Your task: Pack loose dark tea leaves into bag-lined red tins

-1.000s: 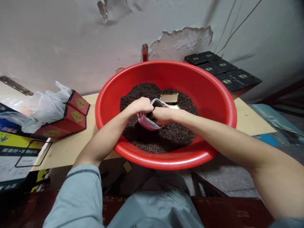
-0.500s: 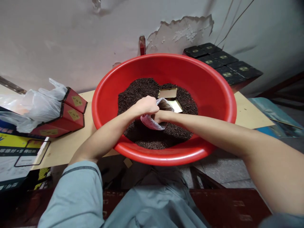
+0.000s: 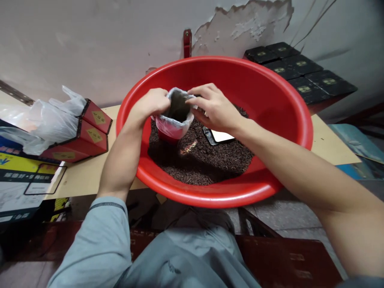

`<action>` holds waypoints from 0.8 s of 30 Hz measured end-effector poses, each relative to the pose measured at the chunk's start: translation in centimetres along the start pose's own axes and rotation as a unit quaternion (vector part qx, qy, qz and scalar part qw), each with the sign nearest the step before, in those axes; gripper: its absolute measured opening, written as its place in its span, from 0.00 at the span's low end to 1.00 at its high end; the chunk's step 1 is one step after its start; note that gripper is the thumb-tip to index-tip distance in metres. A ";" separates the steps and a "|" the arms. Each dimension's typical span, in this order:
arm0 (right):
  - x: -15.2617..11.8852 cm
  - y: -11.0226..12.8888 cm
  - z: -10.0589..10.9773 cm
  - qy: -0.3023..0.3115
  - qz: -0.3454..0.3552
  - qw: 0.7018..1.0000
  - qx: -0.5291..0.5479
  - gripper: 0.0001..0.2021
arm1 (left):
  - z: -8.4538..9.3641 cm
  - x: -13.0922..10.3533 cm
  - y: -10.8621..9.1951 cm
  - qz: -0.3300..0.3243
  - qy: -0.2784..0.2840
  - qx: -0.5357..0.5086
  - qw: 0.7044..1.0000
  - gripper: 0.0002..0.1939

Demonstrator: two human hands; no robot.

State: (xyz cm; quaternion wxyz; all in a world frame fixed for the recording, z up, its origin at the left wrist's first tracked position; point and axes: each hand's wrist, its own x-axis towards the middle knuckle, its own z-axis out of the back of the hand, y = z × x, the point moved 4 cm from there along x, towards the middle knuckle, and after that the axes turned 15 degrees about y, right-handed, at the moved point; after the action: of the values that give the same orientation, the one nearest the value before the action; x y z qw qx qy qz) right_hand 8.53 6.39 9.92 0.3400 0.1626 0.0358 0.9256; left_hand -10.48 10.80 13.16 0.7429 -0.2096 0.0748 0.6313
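A clear plastic bag (image 3: 172, 126) lines a red container (image 3: 168, 138), its mouth spread open above dark loose tea leaves (image 3: 204, 172). My left hand (image 3: 153, 102) is closed on the left side of the bag's rim. At the right side of the rim, my right hand (image 3: 211, 105) pinches the plastic between thumb and fingers. The leaves lie in a big red basin (image 3: 225, 196). Among them, below my right hand, is a dark-edged piece with a pale face (image 3: 222, 136), partly covered by that hand. A small gold-patterned patch (image 3: 189, 148) shows beside the container.
Red boxes (image 3: 90, 136) with plastic bags (image 3: 51, 120) over their ends lie left of the basin. Several black-topped boxes (image 3: 303, 64) stand at the back right. A wooden board (image 3: 333, 140) supports the basin. A printed carton (image 3: 24, 188) stands at the left edge.
The lined container has come up and left, and its bag mouth now opens wide. My right hand has come out from inside the bag to its right rim. The view has shifted slightly.
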 end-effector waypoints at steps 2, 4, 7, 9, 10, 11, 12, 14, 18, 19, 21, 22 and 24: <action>-0.2 -1.4 -0.3 -0.014 -0.054 0.998 -0.006 0.19 | 1.0 -0.8 0.4 0.037 -0.056 0.023 0.997 0.16; -0.3 -2.8 -1.4 0.006 -0.082 0.997 -0.011 0.19 | 1.0 -1.2 0.2 0.054 -0.094 0.057 0.992 0.19; -0.3 -4.5 -3.0 0.049 -0.098 0.994 -0.020 0.18 | -0.2 -0.4 -0.4 0.059 -0.115 0.081 0.988 0.21; -0.4 -5.4 -3.6 0.081 -0.124 0.989 -0.026 0.18 | -1.1 0.7 -0.6 0.053 -0.134 0.072 0.987 0.21; -0.4 -5.8 -3.8 0.100 -0.142 0.984 -0.030 0.18 | -1.4 1.2 -0.7 0.046 -0.144 0.066 0.986 0.21; -0.4 -6.1 -3.9 0.124 -0.160 0.979 -0.035 0.18 | -1.6 1.5 -0.8 0.038 -0.153 0.060 0.986 0.21; -0.5 -6.2 -4.1 0.157 -0.174 0.971 -0.038 0.18 | -1.6 1.7 -0.8 0.030 -0.159 0.055 0.985 0.21; -0.6 -6.1 -4.7 0.240 -0.188 0.952 -0.028 0.17 | -1.3 1.5 -0.7 0.027 -0.163 0.044 0.985 0.21; -1.1 -3.6 -6.8 0.404 -0.140 0.903 0.044 0.12 | -0.2 0.2 -0.2 0.042 -0.124 0.039 0.991 0.19; -1.3 -2.6 -7.5 0.433 -0.122 0.891 0.061 0.12 | -0.2 0.1 -0.2 0.039 -0.105 0.038 0.993 0.18; -1.6 -0.8 -8.9 0.481 -0.083 0.868 0.088 0.14 | -0.7 0.3 -0.4 0.019 -0.060 0.029 0.998 0.16; -1.8 -0.1 -9.6 0.498 -0.069 0.859 0.095 0.16 | -1.3 0.6 -0.7 0.003 -0.038 0.023 0.999 0.15; -2.2 0.7 -10.7 0.510 -0.063 0.852 0.094 0.20 | -2.7 1.1 -1.8 -0.035 0.004 0.019 0.999 0.15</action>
State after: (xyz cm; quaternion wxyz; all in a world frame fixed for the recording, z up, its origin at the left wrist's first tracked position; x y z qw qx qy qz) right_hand 6.15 4.93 -0.66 0.3146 -0.3040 0.3016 0.8472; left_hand -8.15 10.49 10.72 0.7681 -0.2005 0.0822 0.6025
